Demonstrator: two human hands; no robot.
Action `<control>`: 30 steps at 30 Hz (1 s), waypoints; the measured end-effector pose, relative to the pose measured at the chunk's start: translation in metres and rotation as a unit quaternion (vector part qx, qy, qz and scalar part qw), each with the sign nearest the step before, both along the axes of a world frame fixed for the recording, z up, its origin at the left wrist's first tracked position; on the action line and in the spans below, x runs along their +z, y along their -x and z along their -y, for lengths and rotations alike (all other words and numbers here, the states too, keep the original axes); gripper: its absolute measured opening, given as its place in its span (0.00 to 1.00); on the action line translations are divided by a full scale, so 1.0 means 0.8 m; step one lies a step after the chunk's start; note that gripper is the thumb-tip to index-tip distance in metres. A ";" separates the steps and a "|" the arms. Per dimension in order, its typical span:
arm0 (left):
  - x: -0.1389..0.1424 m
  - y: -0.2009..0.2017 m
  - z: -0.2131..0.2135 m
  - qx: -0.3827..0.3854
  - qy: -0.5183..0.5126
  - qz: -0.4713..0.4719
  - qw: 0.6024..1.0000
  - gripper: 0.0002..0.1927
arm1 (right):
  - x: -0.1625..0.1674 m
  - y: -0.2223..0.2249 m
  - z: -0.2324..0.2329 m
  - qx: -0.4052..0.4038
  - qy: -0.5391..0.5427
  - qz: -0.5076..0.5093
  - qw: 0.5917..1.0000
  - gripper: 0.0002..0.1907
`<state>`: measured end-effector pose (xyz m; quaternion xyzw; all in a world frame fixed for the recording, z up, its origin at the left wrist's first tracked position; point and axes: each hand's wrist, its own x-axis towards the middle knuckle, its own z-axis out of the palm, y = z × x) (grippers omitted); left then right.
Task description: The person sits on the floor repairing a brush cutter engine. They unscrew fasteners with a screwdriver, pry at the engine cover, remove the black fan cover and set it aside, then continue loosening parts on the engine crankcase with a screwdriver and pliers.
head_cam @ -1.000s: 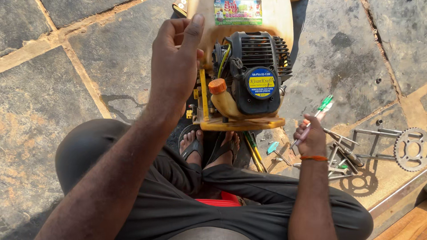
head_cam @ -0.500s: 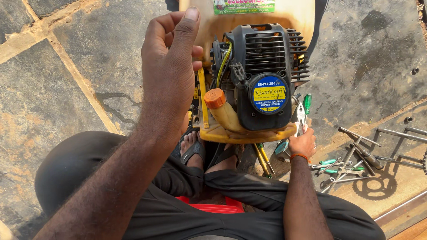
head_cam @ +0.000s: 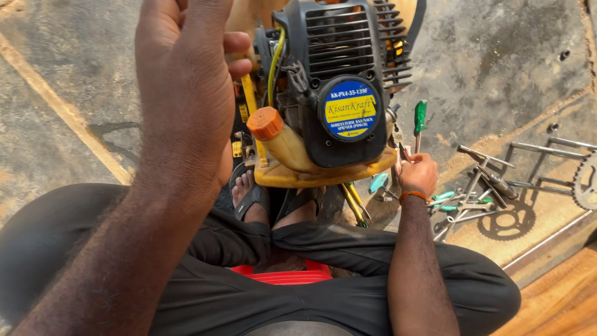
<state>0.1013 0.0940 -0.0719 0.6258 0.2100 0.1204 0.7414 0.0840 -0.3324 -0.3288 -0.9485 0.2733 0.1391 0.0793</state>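
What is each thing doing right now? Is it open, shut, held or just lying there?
Orange cap: screwed shut on the yellow tank.
Engine: upright on the floor.
Green-handled screwdriver: held upright, shaft in the right hand.
Left hand: raised, resting against the engine's left side.
Metal tools: lying loose on the floor.

sprocket (head_cam: 585,180): right edge of the floor, partly cut off
metal rods (head_cam: 491,177): scattered on the floor beside the sprocket
green-handled tools (head_cam: 457,200): among the rods
red stool (head_cam: 283,275): under the legs
sandals (head_cam: 255,196): on the feet
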 end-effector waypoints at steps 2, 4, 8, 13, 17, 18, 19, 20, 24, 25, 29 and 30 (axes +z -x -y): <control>-0.001 0.001 0.002 -0.006 0.001 0.006 1.000 0.22 | 0.011 0.001 0.002 -0.030 -0.054 -0.103 0.993 0.19; -0.003 0.003 0.003 -0.012 -0.003 0.008 1.000 0.25 | 0.017 0.008 -0.004 -0.020 -0.054 -0.183 0.981 0.24; -0.005 0.005 0.000 0.012 0.004 0.014 1.000 0.25 | 0.011 0.040 -0.047 0.020 0.017 -0.223 0.974 0.35; -0.004 0.015 -0.002 0.027 -0.033 0.026 0.999 0.24 | 0.028 0.050 -0.072 0.014 0.009 -0.232 0.972 0.33; 0.004 0.024 -0.004 -0.029 -0.153 0.016 0.988 0.22 | 0.071 0.028 -0.066 0.034 0.019 -0.136 0.990 0.33; 0.006 0.028 -0.003 -0.048 -0.184 0.007 0.982 0.21 | 0.089 0.027 -0.063 0.053 0.021 -0.102 0.993 0.32; 0.009 0.032 0.000 -0.068 -0.213 -0.003 0.975 0.19 | 0.115 0.023 -0.057 0.114 0.028 -0.050 0.992 0.29; 0.011 0.036 0.005 -0.086 -0.227 -0.002 0.970 0.18 | 0.142 0.021 -0.057 0.174 0.035 0.004 0.984 0.28; 0.018 0.053 0.022 -0.168 -0.316 0.017 0.934 0.15 | 0.297 0.034 -0.072 0.185 -0.082 0.116 0.972 0.26; 0.019 0.060 0.026 -0.193 -0.344 0.025 0.919 0.15 | 0.337 0.049 -0.082 0.212 -0.125 0.170 0.954 0.25; 0.021 0.084 0.042 -0.264 -0.405 0.110 0.869 0.13 | 0.435 0.074 -0.151 0.334 -0.183 0.259 0.888 0.20; 0.020 0.088 0.045 -0.272 -0.422 0.121 0.856 0.12 | 0.440 0.074 -0.172 0.358 -0.188 0.255 0.878 0.19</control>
